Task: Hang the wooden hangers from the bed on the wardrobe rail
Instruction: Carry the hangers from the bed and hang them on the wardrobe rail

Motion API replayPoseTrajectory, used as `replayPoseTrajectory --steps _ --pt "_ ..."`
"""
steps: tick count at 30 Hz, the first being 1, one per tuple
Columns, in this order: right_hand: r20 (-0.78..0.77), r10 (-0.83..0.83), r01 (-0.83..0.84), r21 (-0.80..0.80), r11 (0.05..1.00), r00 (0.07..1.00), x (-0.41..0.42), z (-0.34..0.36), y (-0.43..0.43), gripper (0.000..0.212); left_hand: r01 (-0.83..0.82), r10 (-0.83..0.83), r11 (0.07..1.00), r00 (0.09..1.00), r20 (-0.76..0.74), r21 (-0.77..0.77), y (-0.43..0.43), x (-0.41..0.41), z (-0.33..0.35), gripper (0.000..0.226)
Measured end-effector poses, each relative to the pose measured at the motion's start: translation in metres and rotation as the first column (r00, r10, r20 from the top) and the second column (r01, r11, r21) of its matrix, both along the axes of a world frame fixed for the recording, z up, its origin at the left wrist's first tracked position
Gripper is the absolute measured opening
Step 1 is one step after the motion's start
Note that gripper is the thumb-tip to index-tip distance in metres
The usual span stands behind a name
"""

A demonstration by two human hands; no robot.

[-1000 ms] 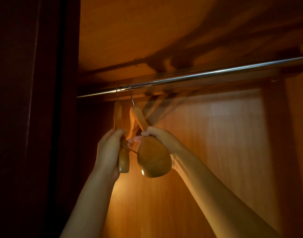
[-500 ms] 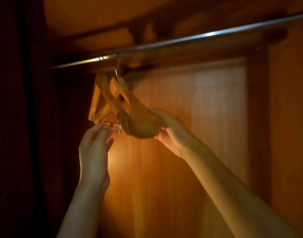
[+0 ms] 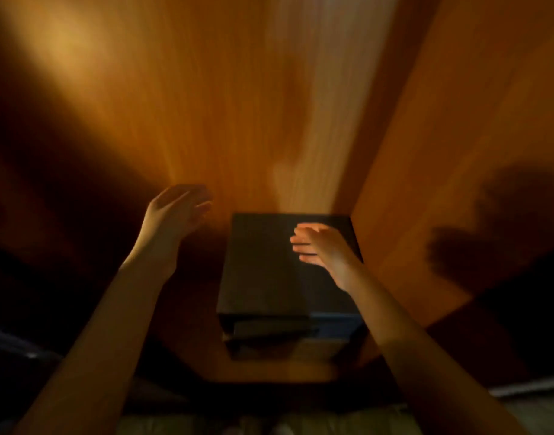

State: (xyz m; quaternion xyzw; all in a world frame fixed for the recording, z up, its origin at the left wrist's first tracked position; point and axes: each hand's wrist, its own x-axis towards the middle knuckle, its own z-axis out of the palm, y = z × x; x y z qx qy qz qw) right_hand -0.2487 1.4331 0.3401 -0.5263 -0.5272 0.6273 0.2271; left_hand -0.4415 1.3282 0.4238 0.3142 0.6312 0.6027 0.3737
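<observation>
I look down into the lower part of the wardrobe. My left hand [image 3: 175, 215] is raised in front of the wooden back panel, fingers apart, holding nothing. My right hand [image 3: 322, 246] hovers over a dark box, fingers spread and empty. No wooden hanger and no rail is in view; both lie above the frame.
A black box [image 3: 269, 277] like a small safe stands on the wardrobe floor [image 3: 269, 368] against the right side wall [image 3: 457, 152]. The wooden back panel [image 3: 222, 105] fills the upper view. The left side is in deep shadow. A pale floor strip shows at the bottom edge.
Both hands have let go of the hangers on the rail and dropped lower. The view has swung down from the rail to the wardrobe floor and the black box.
</observation>
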Motion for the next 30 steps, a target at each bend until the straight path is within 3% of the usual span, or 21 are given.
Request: replayPoseTrajectory --steps 4,6,9,11,13,19,22,25,30 --pt "0.146 -0.063 0.098 -0.247 0.964 0.987 0.031 -0.098 -0.062 0.026 0.017 -0.005 0.946 0.999 0.039 -0.324 -0.023 0.017 -0.1 0.016" --pt "0.228 -0.096 0.169 -0.33 0.929 0.969 0.048 -0.133 -0.098 0.011 0.049 -0.024 0.872 0.998 0.057 -0.488 -0.041 0.025 -0.146 0.023" --pt "0.31 -0.137 0.261 -0.406 0.876 0.941 0.076 -0.17 -0.15 0.017 0.117 -0.065 0.738 0.993 0.103 -0.665 -0.075 0.03 -0.205 0.026" --pt "0.354 -0.162 0.315 -0.432 0.845 0.921 0.091 -0.183 -0.183 0.01 0.127 -0.065 0.657 0.992 0.111 -0.743 -0.099 0.03 -0.235 0.044" --pt "0.399 -0.191 0.372 -0.447 0.814 0.897 0.102 -0.193 -0.213 0.012 0.148 -0.089 0.59 0.989 0.118 -0.794 -0.121 0.029 -0.256 0.05" --pt "0.47 -0.233 0.475 -0.5 0.724 0.851 0.108 -0.21 -0.306 0.027 0.272 -0.344 0.344 0.927 0.149 -0.899 -0.166 0.028 -0.29 0.035" --pt "0.516 -0.353 0.598 -0.455 0.66 0.781 0.107 -0.209 -0.339 0.034 0.326 -0.473 0.241 0.862 0.183 -0.914 -0.164 0.033 -0.295 0.034" --pt "0.538 -0.388 0.646 -0.458 0.611 0.749 0.109 -0.211 -0.375 0.027 0.373 -0.564 0.142 0.792 0.235 -0.917 -0.149 0.049 -0.299 0.035" --pt "0.58 -0.361 0.659 -0.456 0.598 0.73 0.119 -0.225 -0.434 0.025 0.403 -0.716 0.134 0.67 0.193 -0.905 -0.136 0.093 -0.299 0.038"
